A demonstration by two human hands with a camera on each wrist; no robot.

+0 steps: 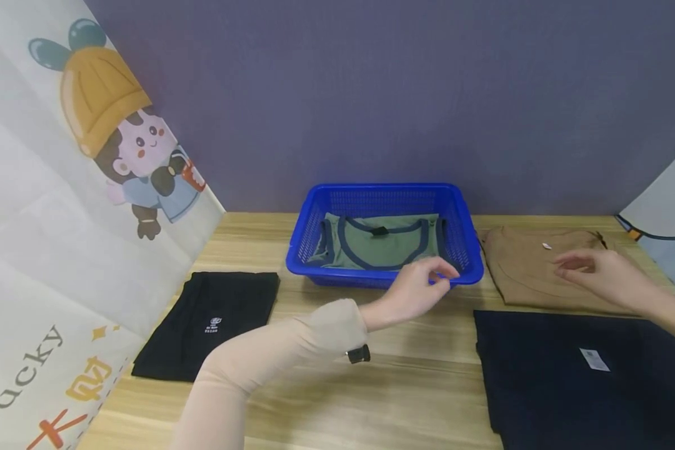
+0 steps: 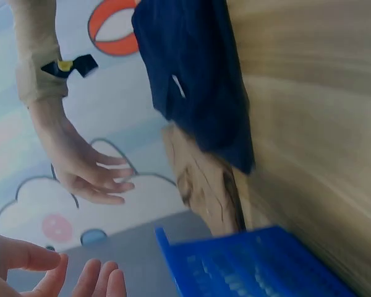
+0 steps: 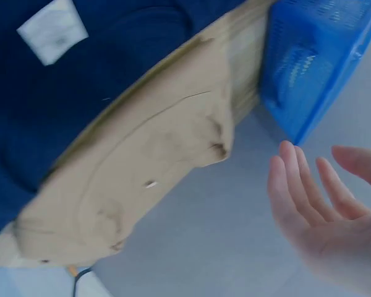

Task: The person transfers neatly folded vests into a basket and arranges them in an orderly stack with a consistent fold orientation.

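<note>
My left hand (image 1: 413, 290) hovers just before the front right rim of a blue plastic basket (image 1: 349, 275), its fingers loosely bent and holding nothing. Inside the basket lies a folded green garment (image 1: 385, 244) with dark blue trim. Over a folded brown garment (image 1: 517, 269) to the right, my right hand (image 1: 604, 275) is raised and also empty; the right wrist view shows the fingers (image 3: 290, 185) spread and relaxed. Closer to me on that side, a folded navy garment (image 1: 551, 381) with a white label lies flat.
A folded black garment (image 1: 219, 312) with small white print lies on the left of the wooden table (image 1: 405, 406). Behind the table stands a grey-blue panel (image 1: 371, 94). A white sheet with cartoon drawings (image 1: 50, 219) hangs along the left side.
</note>
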